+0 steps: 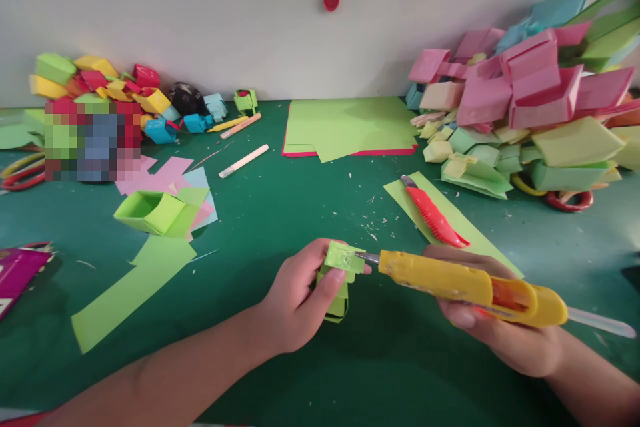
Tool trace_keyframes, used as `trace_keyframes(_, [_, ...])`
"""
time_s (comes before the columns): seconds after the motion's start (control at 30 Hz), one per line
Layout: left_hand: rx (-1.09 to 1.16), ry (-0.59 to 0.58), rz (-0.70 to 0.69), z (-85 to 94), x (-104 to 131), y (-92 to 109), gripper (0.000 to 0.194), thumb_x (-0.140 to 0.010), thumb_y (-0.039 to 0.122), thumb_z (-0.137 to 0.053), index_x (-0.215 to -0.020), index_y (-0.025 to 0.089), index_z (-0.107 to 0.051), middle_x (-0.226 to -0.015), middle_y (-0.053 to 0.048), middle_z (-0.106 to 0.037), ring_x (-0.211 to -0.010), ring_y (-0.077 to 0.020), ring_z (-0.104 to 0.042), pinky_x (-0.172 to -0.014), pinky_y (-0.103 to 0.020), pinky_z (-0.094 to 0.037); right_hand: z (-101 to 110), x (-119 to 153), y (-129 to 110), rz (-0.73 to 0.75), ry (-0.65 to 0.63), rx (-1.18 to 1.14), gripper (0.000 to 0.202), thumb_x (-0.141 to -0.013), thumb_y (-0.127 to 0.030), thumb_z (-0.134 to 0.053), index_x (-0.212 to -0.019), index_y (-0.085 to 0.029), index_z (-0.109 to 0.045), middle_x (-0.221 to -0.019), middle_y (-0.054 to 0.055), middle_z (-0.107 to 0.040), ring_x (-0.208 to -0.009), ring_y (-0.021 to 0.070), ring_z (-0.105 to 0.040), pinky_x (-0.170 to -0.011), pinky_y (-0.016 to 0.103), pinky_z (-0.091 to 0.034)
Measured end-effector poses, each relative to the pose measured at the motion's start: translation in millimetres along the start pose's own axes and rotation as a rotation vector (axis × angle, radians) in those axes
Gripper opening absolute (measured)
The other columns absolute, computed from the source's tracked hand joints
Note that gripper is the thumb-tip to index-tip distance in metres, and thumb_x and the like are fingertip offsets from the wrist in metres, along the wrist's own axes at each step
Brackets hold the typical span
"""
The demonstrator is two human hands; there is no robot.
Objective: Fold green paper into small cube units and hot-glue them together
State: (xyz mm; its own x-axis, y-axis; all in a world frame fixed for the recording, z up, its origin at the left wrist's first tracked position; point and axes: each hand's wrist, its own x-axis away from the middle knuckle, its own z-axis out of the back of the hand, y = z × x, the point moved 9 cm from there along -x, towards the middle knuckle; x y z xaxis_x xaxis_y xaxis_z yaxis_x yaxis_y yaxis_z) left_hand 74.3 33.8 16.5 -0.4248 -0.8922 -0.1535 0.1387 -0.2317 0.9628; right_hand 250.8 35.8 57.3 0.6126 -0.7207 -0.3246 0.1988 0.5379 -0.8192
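Near the middle of the green table, my left hand point(303, 297) is closed on a small folded green paper piece point(336, 307). Its top flap carries a clear, shiny patch that looks like glue. My right hand point(515, 330) grips a yellow hot glue gun point(435, 275), with a clear glue stick point(603, 322) poking out of its back end. The gun's metal nozzle point(369, 257) points left and meets the edge of the green flap. Just beyond my right hand, a red utility knife point(436, 215) lies on a green paper strip point(480, 243).
Green sheets point(350, 123) lie at the back by the wall. Folded pink and green paper pieces point(535, 80) heap up at right, colourful ones point(150, 100) at left. A green paper box point(150, 212), a cut strip point(133, 287) and a pale marker-like stick point(244, 161) lie left.
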Motion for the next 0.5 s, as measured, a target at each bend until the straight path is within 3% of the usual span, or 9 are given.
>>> trace_keyframes(0.33, [0.012,0.004,0.056,-0.1,1.4,-6.5,0.03,-0.108,0.043,-0.041,-0.115,0.022,-0.061,-0.078,0.001,-0.056,-0.059,-0.0089,-0.047,-0.054,-0.02,-0.04,-4.3,-0.8,-2.2,0.028,-0.059,0.081,0.042,-0.105,-0.051,-0.039,-0.074,-0.022,-0.036,-0.063,-0.003,-0.044,-0.058,0.0147,-0.042,-0.052,0.029,-0.031])
trace_keyframes(0.5, [0.003,0.022,0.074,1.6,1.9,-8.6,0.031,-0.107,0.045,-0.043,-0.116,0.02,-0.059,-0.083,-0.002,-0.061,-0.063,-0.0106,-0.051,-0.056,-0.022,-0.042,-3.2,-2.1,-7.1,0.07,-0.054,0.065,0.04,-0.106,-0.051,-0.037,-0.077,-0.024,-0.044,-0.063,-0.002,-0.052,-0.059,0.0154,-0.047,-0.051,0.03,-0.035])
